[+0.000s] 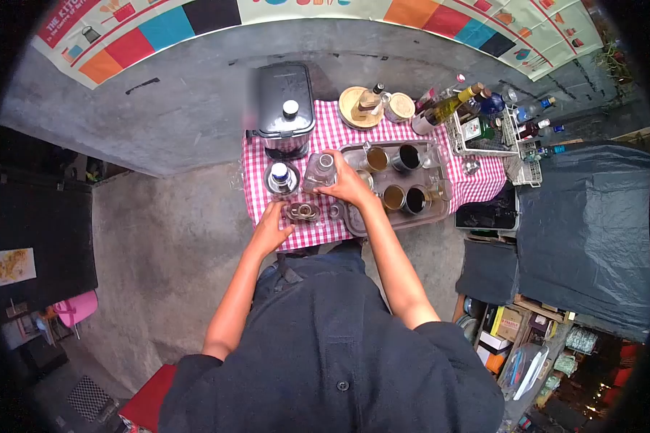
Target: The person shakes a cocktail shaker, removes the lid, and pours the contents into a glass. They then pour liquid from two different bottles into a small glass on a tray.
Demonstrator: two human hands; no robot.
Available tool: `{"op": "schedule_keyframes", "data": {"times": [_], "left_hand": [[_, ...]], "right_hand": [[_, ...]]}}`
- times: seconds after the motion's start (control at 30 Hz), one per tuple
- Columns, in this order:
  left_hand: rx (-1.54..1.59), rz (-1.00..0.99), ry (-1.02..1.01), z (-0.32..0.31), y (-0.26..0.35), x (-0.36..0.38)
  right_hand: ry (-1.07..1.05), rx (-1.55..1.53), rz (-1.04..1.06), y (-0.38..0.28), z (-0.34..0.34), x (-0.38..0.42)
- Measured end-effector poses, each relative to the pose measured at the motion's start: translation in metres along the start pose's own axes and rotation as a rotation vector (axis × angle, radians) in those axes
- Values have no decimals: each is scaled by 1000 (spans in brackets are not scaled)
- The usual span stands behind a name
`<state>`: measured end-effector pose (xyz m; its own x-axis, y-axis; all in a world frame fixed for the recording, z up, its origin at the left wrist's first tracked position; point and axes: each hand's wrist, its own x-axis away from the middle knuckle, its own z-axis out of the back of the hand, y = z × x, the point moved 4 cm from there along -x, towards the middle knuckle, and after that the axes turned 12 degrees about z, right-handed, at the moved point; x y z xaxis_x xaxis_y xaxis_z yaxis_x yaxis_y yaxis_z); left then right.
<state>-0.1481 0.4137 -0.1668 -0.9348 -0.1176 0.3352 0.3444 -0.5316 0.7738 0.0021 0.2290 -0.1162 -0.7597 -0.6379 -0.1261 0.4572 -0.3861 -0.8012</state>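
My right hand (348, 183) is wrapped around a clear square glass bottle (320, 171), whose round mouth faces up. Below it, a second clear glass bottle (302, 211) stands near the cloth's front edge. My left hand (269, 229) curls at that bottle's left side, thumb and fingers against the glass. Just above my left hand is a bottle with a white-and-blue cap (280, 173). A small clear glass (335, 210) sits between the second bottle and the tray.
A brown tray (433, 215) holds several cups of dark and amber liquid. A black-lidded container (284, 101) stands at the back left of the checkered tablecloth (255, 198). At the right, bottles crowd around a white wire basket (484, 149). A wall rises behind.
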Motion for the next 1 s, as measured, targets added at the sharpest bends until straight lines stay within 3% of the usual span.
{"op": "schedule_keyframes", "data": {"times": [0.03, 0.07, 0.17, 0.23, 0.3, 0.5, 0.63, 0.7, 0.83, 1.0], "left_hand": [[1, -5, 8, 4, 2, 3], [10, 5, 19, 8, 3, 7], [108, 69, 70, 15, -6, 17], [96, 35, 123, 25, 0, 26], [211, 182, 109, 29, -2, 34], [263, 171, 103, 44, -3, 44], [347, 172, 23, 54, 10, 45], [376, 150, 30, 56, 24, 46], [370, 190, -57, 44, 53, 49], [392, 305, -171, -11, 55, 49]], "right_hand": [[-9, -122, -57, 12, -8, -3], [95, -104, -44, 28, -16, -2], [95, -141, -29, 59, -34, 1], [133, -91, -6, 60, -37, 1], [135, -94, -59, 62, -36, 4], [284, -107, -117, 48, 5, -8], [313, -330, 10, -9, 67, -5], [528, -474, 146, -19, 93, 2], [671, -808, 254, -25, 133, 21], [485, -1202, 202, -18, 161, 37]]}}
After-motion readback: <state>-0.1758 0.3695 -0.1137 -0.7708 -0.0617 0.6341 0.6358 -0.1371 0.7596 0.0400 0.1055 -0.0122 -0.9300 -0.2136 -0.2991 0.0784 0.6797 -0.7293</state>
